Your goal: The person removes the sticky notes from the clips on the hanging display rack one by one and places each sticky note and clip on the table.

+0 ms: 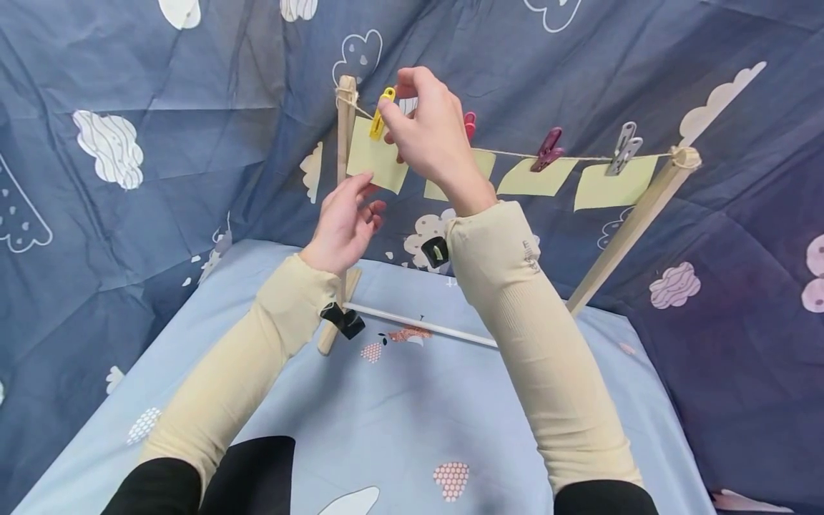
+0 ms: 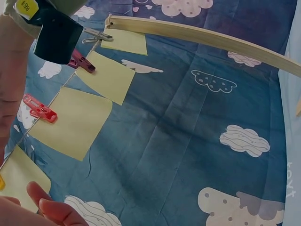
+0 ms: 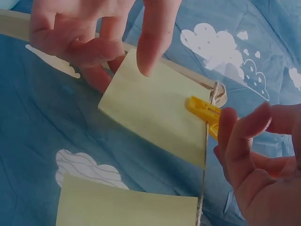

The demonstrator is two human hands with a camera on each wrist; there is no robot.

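Head view: yellow sticky note (image 1: 368, 162) is hanging around 11 o'clock, at the far left of a twine line (image 1: 515, 154) strung between two wooden posts (image 1: 634, 229). Yellow clothespin (image 1: 380, 125) is clamped over its top edge, so yeah, that one's on the line. Right hand (image 1: 433, 136) is at the pin's 3 o'clock, thumb and index spread, thumb tip right by the pin; can't tell if they're touching. Left hand (image 1: 343, 225) is at the note's 7 o'clock, thumb in front, other fingers partly behind the paper, but whether they're actually pinching it, can't tell. Toward 2 o'clock, three more sticky notes (image 1: 539, 177) hang from red (image 2: 41, 108), maroon (image 1: 547, 150) and grey (image 1: 621, 151) clothespins.
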